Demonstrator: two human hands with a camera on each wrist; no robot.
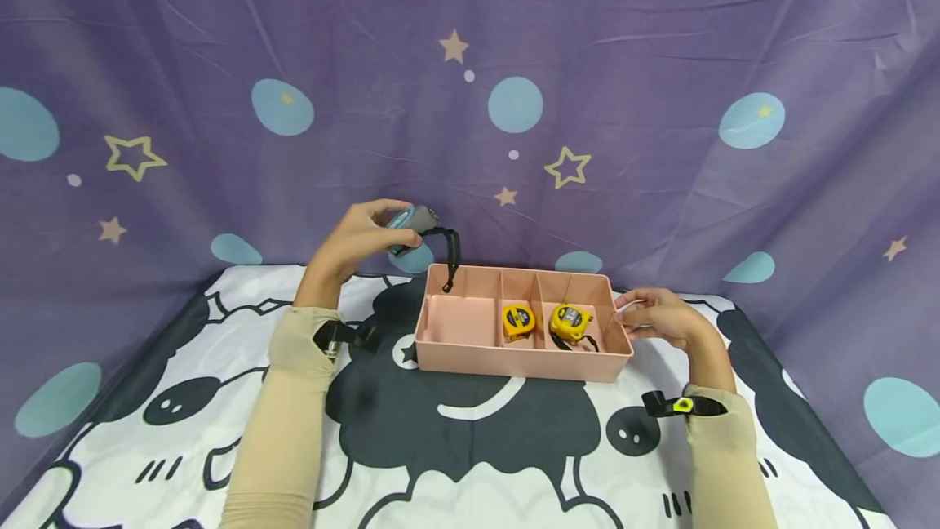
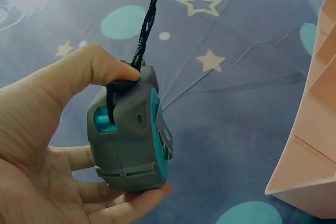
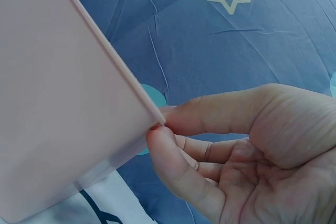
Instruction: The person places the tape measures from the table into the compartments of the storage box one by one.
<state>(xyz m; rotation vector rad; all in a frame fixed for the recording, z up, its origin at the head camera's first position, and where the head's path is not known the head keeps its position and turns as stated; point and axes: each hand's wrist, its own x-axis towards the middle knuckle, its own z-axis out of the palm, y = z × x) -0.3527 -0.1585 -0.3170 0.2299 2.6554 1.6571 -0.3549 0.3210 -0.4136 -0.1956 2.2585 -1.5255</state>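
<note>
My left hand [image 1: 354, 237] holds a grey and blue tape measure [image 2: 126, 145] in the air, above the left end of a pink divided box [image 1: 514, 361]. In the left wrist view the thumb lies on its top, with fingers beneath. A black wrist strap [image 1: 453, 247] hangs from it over the box's back left corner. My right hand [image 1: 664, 318] pinches the rim at the box's right end between thumb and finger. One yellow tape measure [image 1: 519, 321] lies in the narrow middle compartment. Another yellow tape measure [image 1: 569, 322], with a black strap, lies in the right compartment.
The box stands on a white and dark grey cartoon-print cloth [image 1: 470, 439]. Behind it hangs a purple curtain [image 1: 382, 104] with stars and blue dots. Thin upright dividers [image 1: 539, 300] separate the box's compartments.
</note>
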